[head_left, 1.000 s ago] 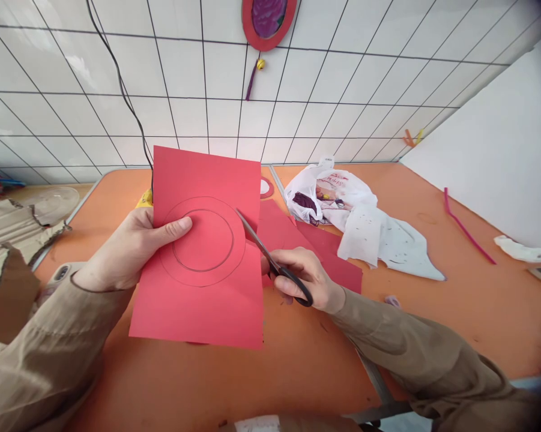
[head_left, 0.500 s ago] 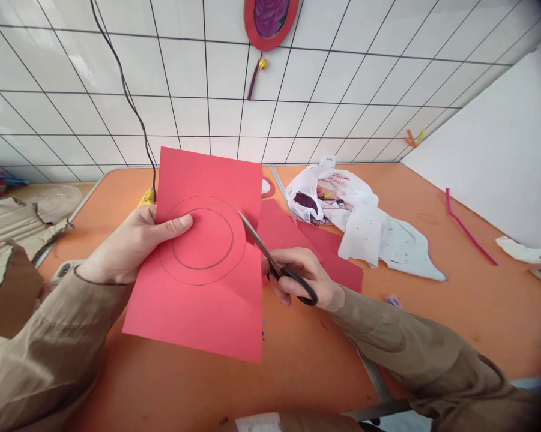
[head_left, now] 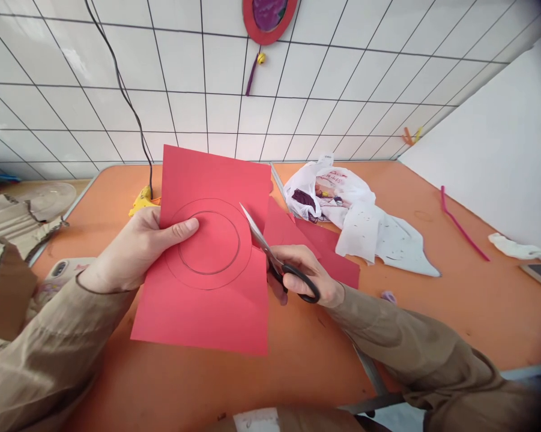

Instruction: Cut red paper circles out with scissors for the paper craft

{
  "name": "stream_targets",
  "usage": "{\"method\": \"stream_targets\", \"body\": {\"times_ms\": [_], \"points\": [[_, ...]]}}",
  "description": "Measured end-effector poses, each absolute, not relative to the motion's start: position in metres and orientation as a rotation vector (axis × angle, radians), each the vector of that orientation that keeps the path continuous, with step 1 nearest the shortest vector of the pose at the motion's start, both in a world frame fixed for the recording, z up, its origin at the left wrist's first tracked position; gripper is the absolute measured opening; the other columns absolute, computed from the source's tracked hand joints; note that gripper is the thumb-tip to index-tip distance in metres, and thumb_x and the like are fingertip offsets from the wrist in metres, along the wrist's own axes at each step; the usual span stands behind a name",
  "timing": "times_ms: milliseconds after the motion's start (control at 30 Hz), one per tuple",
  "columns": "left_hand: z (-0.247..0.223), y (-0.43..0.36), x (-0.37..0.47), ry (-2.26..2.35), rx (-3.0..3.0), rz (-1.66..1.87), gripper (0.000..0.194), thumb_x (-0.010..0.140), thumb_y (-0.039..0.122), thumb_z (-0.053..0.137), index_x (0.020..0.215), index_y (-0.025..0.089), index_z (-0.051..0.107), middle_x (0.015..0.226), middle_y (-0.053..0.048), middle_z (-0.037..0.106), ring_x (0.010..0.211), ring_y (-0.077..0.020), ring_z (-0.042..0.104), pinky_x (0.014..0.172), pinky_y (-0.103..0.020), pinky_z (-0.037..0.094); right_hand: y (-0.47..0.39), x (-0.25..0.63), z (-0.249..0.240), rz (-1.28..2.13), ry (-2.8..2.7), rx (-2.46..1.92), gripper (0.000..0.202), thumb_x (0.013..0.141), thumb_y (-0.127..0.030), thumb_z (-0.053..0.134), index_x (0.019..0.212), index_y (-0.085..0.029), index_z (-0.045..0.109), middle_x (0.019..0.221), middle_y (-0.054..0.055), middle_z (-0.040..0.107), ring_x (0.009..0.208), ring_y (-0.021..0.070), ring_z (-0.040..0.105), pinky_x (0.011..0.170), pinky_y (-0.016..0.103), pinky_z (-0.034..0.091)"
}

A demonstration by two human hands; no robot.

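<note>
I am holding a red sheet of paper with my left hand, lifted at a tilt above the orange worktop. That hand is pinching the sheet's left edge, the thumb lying flat across the front and touching the outer of two pencilled circles, the other fingers hidden behind the paper. My right hand is gripping a pair of black-handled scissors, fingers curled through the loops and closed around them. The blades are pointing up and to the left, slightly parted, and biting into the sheet's right side, with the tip just reaching the outer circle.

Just behind the scissors, more red paper pieces are lying flat on the worktop. Beyond them a white plastic bag is sitting crumpled, with a white paper scrap touching it. A yellow glue gun is resting near the sheet's upper left corner, its black cord running up the tiled wall. A phone is lying just beside my left wrist, and torn cardboard is lying at the far left edge.
</note>
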State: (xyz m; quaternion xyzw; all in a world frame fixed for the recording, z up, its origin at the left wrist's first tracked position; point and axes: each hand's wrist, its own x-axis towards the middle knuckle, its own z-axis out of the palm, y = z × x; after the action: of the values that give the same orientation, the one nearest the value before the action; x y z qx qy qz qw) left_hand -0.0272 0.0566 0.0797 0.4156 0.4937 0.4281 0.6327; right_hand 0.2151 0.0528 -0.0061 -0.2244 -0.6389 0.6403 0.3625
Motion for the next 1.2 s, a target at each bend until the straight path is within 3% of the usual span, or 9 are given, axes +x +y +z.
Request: {"method": "stream_targets", "body": {"times_ms": [300,633,1200], "points": [[0.066,0.06,-0.029,1.053,0.99,1.005,0.014,0.069,0.025,0.078,0.074,0.012,0.075,0.064,-0.007,0.075,0.056,-0.0228,0.071,0.048,-0.029,0.059,0.055,0.215,-0.01,1.599,-1.643,-0.568,0.038,0.08,-0.049,0.065,0.079,-0.013,0.056,0.056,0.0,0.057,0.043,0.0113,0.057,0.04,0.02,0.047],[0.071,0.057,-0.027,1.145,1.002,0.962,0.012,0.074,0.026,0.074,0.076,0.015,0.074,0.07,-0.003,0.075,0.067,-0.0238,0.072,0.063,-0.039,0.061,0.055,0.214,-0.01,1.546,-1.667,-0.533,0.037,0.082,-0.048,0.064,0.077,-0.013,0.054,0.058,0.0,0.056,0.045,0.0111,0.057,0.042,0.02,0.047],[0.057,0.064,-0.032,1.053,0.974,0.974,0.015,0.069,0.028,0.079,0.075,0.015,0.075,0.066,-0.004,0.075,0.057,-0.0198,0.07,0.051,-0.03,0.06,0.054,0.213,-0.009,1.544,-1.66,-0.624,0.038,0.081,-0.051,0.064,0.078,-0.014,0.054,0.059,-0.002,0.053,0.046,0.0109,0.057,0.043,0.02,0.046]]}}
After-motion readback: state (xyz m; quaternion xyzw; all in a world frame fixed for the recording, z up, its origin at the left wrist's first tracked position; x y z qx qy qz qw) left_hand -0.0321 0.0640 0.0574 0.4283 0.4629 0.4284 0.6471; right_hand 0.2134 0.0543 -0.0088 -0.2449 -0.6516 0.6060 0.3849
